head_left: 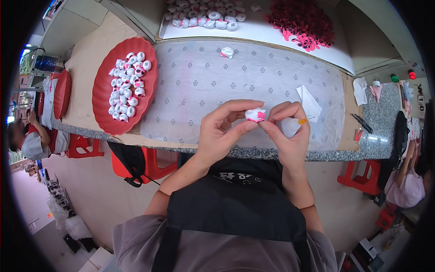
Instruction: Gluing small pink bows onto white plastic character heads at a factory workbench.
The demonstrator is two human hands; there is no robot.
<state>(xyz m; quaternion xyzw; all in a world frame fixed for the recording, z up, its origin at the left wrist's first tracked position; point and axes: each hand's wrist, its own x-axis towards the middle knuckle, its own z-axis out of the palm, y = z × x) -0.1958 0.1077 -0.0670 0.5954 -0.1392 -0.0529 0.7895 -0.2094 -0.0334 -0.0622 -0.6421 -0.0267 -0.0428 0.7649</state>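
Observation:
Between the thumb and fingers of my left hand [225, 128] is a small white toy head [253, 114] with a pink bow-like piece on its right side. My right hand [290, 127] has its fingers curled round a translucent white squeeze bottle [289, 127] with an orange needle tip that points right. The thumb and index finger of that hand also reach to the pink piece, touching or nearly touching it. Another white head [227, 52] with a bit of pink lies farther off on the printed sheet [195, 86]. A folded white paper [310, 103] rests beyond my right hand.
A scalloped red tray [100, 90] at left carries several white heads. On the back shelf sit many white heads [204, 16] and a heap of pink pieces [301, 22]. A black pen [362, 123] lies at right. Red stools [149, 164] stand below; people [408, 181] sit at both sides.

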